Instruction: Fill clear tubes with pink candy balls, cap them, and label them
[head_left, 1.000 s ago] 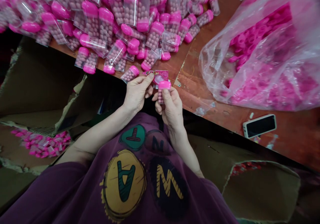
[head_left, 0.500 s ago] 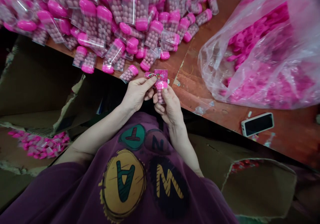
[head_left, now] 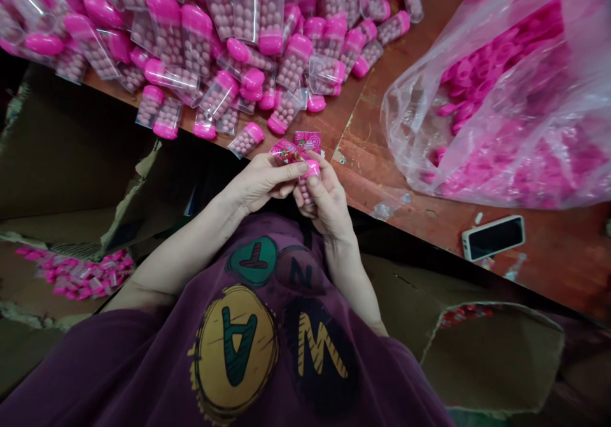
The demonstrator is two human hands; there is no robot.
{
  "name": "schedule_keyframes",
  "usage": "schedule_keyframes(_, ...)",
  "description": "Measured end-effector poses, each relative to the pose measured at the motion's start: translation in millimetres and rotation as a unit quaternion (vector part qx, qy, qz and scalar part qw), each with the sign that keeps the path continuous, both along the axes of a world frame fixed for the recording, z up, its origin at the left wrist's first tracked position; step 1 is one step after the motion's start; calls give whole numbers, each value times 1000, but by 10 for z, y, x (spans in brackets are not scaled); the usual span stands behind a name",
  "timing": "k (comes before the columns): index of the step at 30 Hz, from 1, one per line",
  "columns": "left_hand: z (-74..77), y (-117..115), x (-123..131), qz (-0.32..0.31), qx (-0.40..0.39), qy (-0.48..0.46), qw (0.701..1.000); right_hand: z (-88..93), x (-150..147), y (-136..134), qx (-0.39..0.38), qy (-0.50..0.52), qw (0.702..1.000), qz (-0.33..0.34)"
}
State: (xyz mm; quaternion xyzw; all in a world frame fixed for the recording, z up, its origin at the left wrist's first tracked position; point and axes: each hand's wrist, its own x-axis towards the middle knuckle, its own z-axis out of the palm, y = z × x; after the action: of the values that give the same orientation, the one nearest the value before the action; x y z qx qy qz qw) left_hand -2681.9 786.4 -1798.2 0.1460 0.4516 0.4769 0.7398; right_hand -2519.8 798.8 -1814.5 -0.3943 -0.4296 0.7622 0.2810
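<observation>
Pink at the cap (head_left: pixel 314 168), a bottle (head_left: pixel 305 191) is gripped by the right hand (head_left: pixel 330 191) before the body, near the table (head_left: pixel 372 115) edge, apparently so that it can be reached from both sides. By the left hand (head_left: pixel 265 179) it is closed on too, the thumb laid at the cap, seemingly for steadying that end. Printed film (head_left: pixel 286 152) is seen just beyond the left hand; whether it is pinched there cannot be told. Another film (head_left: pixel 308 139) is partly hidden behind the right hand. Beside them a loose bottle (head_left: pixel 247 140) is left at the edge, and farther out a pile (head_left: pixel 186 45) is heaped, probably for easy reach. To the right, pink pieces (head_left: pixel 470 86) are kept together by a clear bag (head_left: pixel 405 105). Nearer, a phone (head_left: pixel 494 237) is laid flat, perhaps for safety. Below, on the left, small pink items (head_left: pixel 86 277) are held in a carton (head_left: pixel 21 290).
</observation>
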Motion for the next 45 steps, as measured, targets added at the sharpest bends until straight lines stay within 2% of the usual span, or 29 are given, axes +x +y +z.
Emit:
schedule_keyframes(2,3,-5,-5,-13,-3,10,1000,-11,5,3,16,-10,1000,-4)
schedule_keyframes(6,-55,-13,-9,-9,-17,10,1000,-96,30,10,159,-108,981,-25)
schedule_keyframes(8,-75,-18,-14,-5,-20,1,1000,-136,45,14,193,-137,972,-9)
schedule_keyframes(13,-40,-23,-36,-1,10,-9,1000,-159,30,20,153,-71,985,32)
schedule_keyframes(19,-6,-32,-20,49,30,59,997,-56,-11,47,52,16,997,56)
schedule_keyframes(21,16,-29,-11,46,55,68,995,-50,-7,47,41,34,997,54)
schedule_keyframes(24,34,-22,-4,32,80,66,994,-95,16,34,117,-14,992,37)
schedule_keyframes(26,20,-22,0,41,67,59,995,-139,31,19,183,-69,980,27)
schedule_keyframes(28,-8,-31,7,42,36,47,997,-171,37,2,212,-98,972,26)
schedule_keyframes(32,-39,-53,-8,28,-2,47,998,-155,36,-37,179,-61,982,12)
schedule_keyframes(37,-21,-38,-94,89,0,74,993,-63,75,-78,98,0,995,31)
schedule_keyframes(45,-17,-98,-10,31,3,47,998,-123,-47,-181,17,48,998,-29)
